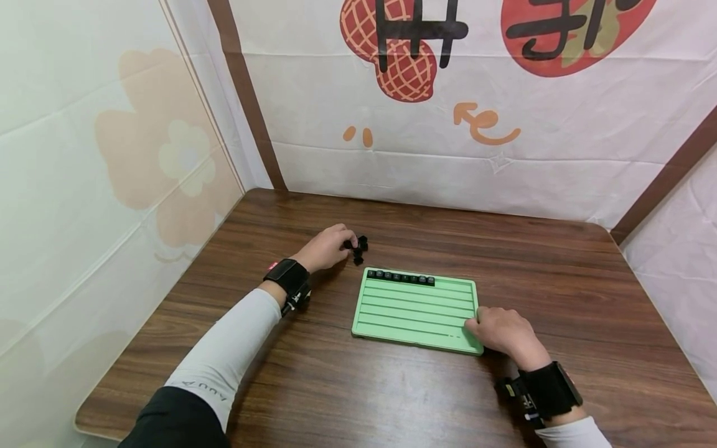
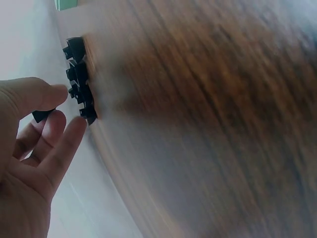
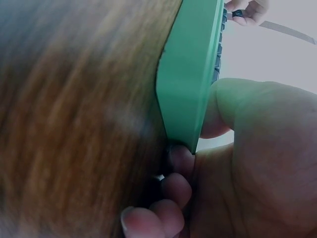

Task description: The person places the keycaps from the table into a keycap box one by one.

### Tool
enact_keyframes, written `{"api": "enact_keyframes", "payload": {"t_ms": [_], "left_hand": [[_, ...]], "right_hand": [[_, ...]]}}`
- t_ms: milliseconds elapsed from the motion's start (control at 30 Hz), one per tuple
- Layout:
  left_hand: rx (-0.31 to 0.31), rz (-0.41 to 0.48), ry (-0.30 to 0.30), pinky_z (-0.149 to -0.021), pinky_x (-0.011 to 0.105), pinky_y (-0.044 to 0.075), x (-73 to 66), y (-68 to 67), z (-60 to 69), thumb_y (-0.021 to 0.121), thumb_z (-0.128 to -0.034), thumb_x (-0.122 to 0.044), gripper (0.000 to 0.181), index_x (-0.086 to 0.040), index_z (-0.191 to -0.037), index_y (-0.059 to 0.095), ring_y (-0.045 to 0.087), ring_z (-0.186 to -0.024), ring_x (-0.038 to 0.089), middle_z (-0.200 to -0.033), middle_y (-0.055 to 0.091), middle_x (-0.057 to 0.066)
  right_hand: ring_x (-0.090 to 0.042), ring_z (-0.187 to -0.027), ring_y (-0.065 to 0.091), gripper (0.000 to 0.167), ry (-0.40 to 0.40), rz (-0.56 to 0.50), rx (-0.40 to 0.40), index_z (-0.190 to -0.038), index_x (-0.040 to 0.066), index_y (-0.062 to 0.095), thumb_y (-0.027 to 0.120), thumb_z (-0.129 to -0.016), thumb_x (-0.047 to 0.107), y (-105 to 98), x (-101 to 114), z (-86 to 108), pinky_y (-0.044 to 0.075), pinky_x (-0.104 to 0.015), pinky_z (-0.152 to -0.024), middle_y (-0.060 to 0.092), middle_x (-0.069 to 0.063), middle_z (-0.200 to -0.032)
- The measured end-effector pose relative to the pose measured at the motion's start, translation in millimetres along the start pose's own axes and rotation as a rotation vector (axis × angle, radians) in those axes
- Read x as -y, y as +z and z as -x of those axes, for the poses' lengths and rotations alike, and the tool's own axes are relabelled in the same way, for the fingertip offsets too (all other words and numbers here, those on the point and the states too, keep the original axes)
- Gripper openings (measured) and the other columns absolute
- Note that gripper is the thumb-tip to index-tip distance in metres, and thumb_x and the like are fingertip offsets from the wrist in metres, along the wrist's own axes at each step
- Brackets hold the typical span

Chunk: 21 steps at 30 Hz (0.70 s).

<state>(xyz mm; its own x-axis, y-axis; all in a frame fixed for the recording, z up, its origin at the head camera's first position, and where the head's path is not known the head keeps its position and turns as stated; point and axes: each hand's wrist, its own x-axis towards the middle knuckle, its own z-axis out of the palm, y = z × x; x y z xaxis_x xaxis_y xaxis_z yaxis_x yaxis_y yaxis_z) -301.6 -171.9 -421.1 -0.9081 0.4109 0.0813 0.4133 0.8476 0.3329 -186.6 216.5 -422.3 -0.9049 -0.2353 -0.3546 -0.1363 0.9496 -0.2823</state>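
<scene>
My left hand (image 1: 330, 247) is at the far left of the green tray, beside a small pile of black keycaps (image 1: 359, 250). In the left wrist view its thumb and fingers pinch one black keycap (image 2: 42, 115), while several other keycaps (image 2: 80, 82) lie on the table by the fingertips. The green ridged tray (image 1: 417, 314) lies flat on the table with a row of black keycaps (image 1: 400, 277) along its top groove, starting at the left. My right hand (image 1: 506, 333) grips the tray's right edge, thumb on top and fingers curled against the side.
The brown wood-grain table (image 1: 560, 274) has rounded corners. A printed fabric wall (image 1: 476, 174) stands behind it, and another one (image 1: 84, 218) runs along the left side. Black straps with small devices sit on both wrists.
</scene>
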Motion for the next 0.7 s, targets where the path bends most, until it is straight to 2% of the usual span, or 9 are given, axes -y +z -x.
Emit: {"api": "enact_keyframes", "payload": {"t_ms": [200,367,700], "left_hand": [[-0.019,0.024,0.006,-0.082,0.032,0.048,-4.2,-1.2,1.1,0.062,-0.0932,-0.009,0.015,-0.013,-0.108,0.065,0.055,-0.098,0.016,-0.115,0.053,0.002],[-0.029,0.028,0.013,-0.082,0.032,0.049,-5.4,-1.5,0.8,0.063,-0.0933,-0.011,0.015,-0.013,-0.108,0.066,0.056,-0.1,0.016,-0.115,0.054,0.002],[-0.026,0.04,0.061,-0.075,0.029,0.049,-6.8,0.5,-1.7,0.064,-0.0932,-0.016,0.017,-0.015,-0.11,0.067,0.059,-0.09,0.015,-0.113,0.063,0.001]], "right_hand": [[-0.017,-0.06,0.028,0.027,-0.003,0.0,-0.002,-0.075,0.011,0.047,0.043,-0.094,0.029,0.0,0.2,-0.4,0.022,-0.034,-0.059,0.032,-0.002,-0.066],[-0.016,-0.059,0.027,0.027,-0.015,-0.002,-0.006,-0.074,0.011,0.047,0.043,-0.094,0.029,0.1,-0.7,-1.2,0.022,-0.034,-0.059,0.032,-0.002,-0.065],[-0.017,-0.059,0.028,0.027,-0.012,0.005,0.004,-0.076,0.011,0.048,0.043,-0.095,0.029,-0.4,-1.1,-1.7,0.023,-0.035,-0.059,0.033,-0.002,-0.066]]}}
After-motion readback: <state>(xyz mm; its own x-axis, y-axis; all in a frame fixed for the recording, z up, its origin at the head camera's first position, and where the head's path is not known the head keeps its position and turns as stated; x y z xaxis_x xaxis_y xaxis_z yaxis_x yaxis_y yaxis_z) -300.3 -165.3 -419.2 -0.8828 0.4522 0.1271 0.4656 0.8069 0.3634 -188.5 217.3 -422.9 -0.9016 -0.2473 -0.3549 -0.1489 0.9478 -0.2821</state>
